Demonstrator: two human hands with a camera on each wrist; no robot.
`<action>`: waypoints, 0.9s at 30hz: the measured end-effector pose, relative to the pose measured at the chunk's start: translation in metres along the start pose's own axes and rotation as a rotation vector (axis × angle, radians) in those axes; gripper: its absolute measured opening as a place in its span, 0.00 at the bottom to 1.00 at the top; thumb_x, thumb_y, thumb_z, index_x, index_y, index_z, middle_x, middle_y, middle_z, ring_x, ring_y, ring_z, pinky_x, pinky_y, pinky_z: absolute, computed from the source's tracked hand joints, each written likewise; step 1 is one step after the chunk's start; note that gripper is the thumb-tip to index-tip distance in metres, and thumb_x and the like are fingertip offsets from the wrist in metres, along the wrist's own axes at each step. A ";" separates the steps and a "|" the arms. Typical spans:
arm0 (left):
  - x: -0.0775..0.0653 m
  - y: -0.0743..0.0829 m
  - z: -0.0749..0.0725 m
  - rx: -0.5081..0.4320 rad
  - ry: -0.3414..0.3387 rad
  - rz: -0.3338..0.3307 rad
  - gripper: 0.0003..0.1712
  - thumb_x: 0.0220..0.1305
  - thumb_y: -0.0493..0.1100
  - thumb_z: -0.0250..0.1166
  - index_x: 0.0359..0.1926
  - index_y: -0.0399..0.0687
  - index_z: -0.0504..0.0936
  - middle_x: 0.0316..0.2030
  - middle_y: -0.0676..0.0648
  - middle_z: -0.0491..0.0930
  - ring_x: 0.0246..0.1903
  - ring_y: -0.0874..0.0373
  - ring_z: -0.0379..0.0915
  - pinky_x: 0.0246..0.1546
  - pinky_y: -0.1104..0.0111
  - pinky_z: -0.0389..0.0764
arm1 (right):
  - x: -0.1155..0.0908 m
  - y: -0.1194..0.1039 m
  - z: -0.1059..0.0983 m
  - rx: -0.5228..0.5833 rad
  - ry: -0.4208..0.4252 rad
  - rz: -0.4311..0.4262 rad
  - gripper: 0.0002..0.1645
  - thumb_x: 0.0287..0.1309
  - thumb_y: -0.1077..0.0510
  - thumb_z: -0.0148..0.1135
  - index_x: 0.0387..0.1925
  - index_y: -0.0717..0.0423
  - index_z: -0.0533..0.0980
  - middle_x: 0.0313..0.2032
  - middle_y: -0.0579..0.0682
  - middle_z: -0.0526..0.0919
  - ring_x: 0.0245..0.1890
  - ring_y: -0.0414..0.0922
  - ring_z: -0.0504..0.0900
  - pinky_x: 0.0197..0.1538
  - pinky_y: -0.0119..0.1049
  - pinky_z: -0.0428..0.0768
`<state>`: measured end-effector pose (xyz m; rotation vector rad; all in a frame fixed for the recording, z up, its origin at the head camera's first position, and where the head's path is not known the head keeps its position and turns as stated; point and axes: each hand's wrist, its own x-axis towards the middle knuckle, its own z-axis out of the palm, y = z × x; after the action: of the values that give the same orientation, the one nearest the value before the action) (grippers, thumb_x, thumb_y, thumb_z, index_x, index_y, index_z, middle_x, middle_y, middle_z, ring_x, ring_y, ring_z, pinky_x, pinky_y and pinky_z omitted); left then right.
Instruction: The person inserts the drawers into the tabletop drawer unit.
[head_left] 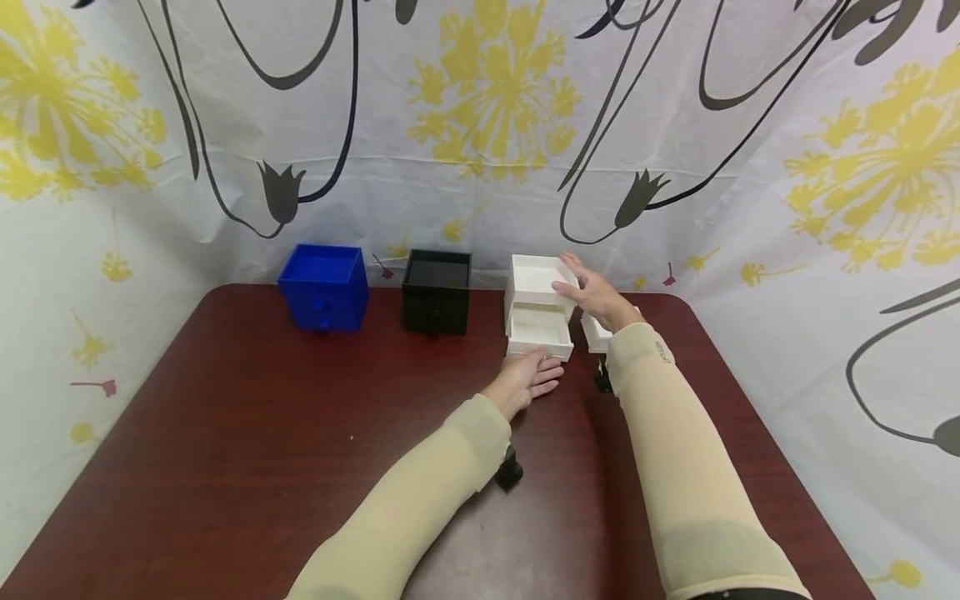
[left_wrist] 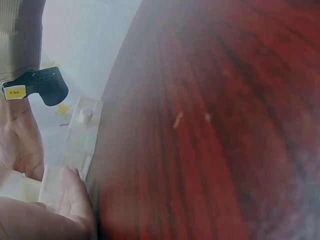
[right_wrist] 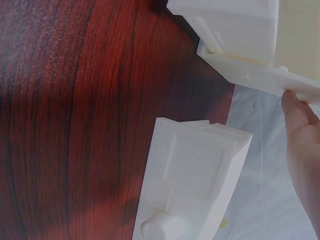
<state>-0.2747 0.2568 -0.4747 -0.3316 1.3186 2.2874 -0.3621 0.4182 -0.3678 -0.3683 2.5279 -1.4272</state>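
A white box stands at the table's back, its upper tray uncovered and a white drawer pulled out below. My left hand touches the drawer's front with outstretched fingers, the thumb near its top edge. My right hand spans the box's right side, thumb at the near rim and fingers toward the back. In the right wrist view, a fingertip meets the rim of the box. Right of the box lies another white drawer with a round knob. My left hand hides the pulled-out drawer's knob.
To the left stand a black box and a blue box, each with a front knob. A patterned curtain hangs close behind the dark red table and along its sides.
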 end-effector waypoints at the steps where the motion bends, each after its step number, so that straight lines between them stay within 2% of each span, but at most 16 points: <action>1: 0.000 0.000 0.000 0.005 0.001 -0.003 0.24 0.79 0.41 0.54 0.71 0.39 0.70 0.53 0.38 0.84 0.53 0.49 0.83 0.48 0.64 0.85 | 0.000 0.001 0.000 0.001 0.001 -0.002 0.46 0.73 0.57 0.59 0.79 0.62 0.44 0.81 0.54 0.36 0.80 0.51 0.31 0.79 0.50 0.37; 8: 0.000 0.001 0.001 0.026 0.000 -0.012 0.25 0.79 0.42 0.55 0.72 0.41 0.70 0.53 0.39 0.85 0.52 0.51 0.84 0.41 0.70 0.85 | 0.009 0.014 -0.001 0.028 0.017 -0.011 0.47 0.72 0.56 0.61 0.80 0.60 0.45 0.81 0.53 0.36 0.80 0.50 0.32 0.78 0.49 0.36; 12: 0.000 0.001 0.001 0.036 -0.005 -0.013 0.25 0.80 0.43 0.54 0.72 0.41 0.69 0.54 0.39 0.84 0.54 0.51 0.83 0.45 0.68 0.85 | 0.018 0.031 -0.002 0.002 0.036 -0.022 0.47 0.73 0.53 0.61 0.81 0.55 0.45 0.81 0.48 0.37 0.80 0.47 0.32 0.79 0.47 0.37; 16: -0.002 0.002 0.001 0.050 -0.016 -0.016 0.26 0.80 0.44 0.53 0.73 0.41 0.68 0.56 0.39 0.83 0.56 0.50 0.81 0.51 0.64 0.83 | 0.021 0.036 -0.001 -0.015 0.048 -0.028 0.46 0.73 0.52 0.60 0.81 0.51 0.45 0.81 0.45 0.37 0.80 0.45 0.33 0.79 0.46 0.37; 21: -0.003 0.003 0.001 0.073 -0.031 -0.017 0.26 0.81 0.44 0.51 0.74 0.41 0.66 0.59 0.38 0.81 0.58 0.49 0.79 0.57 0.60 0.81 | 0.017 0.031 -0.001 -0.010 0.038 -0.021 0.46 0.73 0.53 0.59 0.81 0.53 0.46 0.81 0.46 0.37 0.80 0.45 0.32 0.79 0.46 0.37; 27: -0.004 0.005 0.003 0.083 -0.044 -0.023 0.26 0.81 0.44 0.50 0.74 0.39 0.66 0.60 0.38 0.80 0.60 0.49 0.78 0.59 0.60 0.79 | 0.005 0.009 -0.001 0.014 0.015 -0.007 0.46 0.72 0.58 0.60 0.80 0.62 0.45 0.81 0.53 0.37 0.80 0.51 0.32 0.79 0.50 0.37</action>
<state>-0.2733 0.2558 -0.4681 -0.2655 1.3761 2.2012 -0.3680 0.4221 -0.3753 -0.3666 2.5295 -1.4543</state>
